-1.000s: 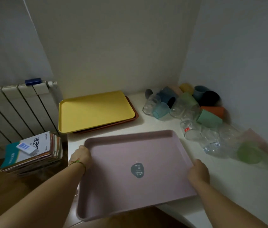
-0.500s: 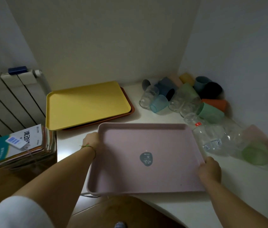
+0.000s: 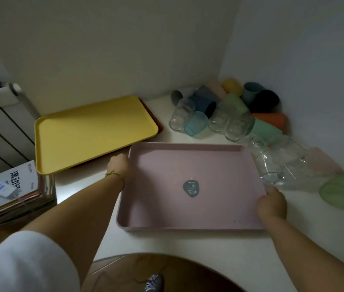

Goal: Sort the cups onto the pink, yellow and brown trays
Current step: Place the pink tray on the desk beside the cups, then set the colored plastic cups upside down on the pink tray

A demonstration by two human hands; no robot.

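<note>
tabletop [image 3: 188,245]: carries all | pink tray [image 3: 188,213]: flat, front centre | yellow tray [image 3: 93,131]: back left, stacked on brown tray [image 3: 160,127] | cups [image 3: 226,110]: heaped back right on tabletop | left hand [image 3: 119,165]: fingers [image 3: 125,159] curled on pink tray's left rim | right hand [image 3: 272,204]: fingers grip its right rim

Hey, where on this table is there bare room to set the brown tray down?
Barest: the white table strip between the near rim of the pink tray and the table's curved edge. A smaller patch lies left of the pink tray, in front of the yellow tray. The right wall side is crowded with tipped cups.
</note>
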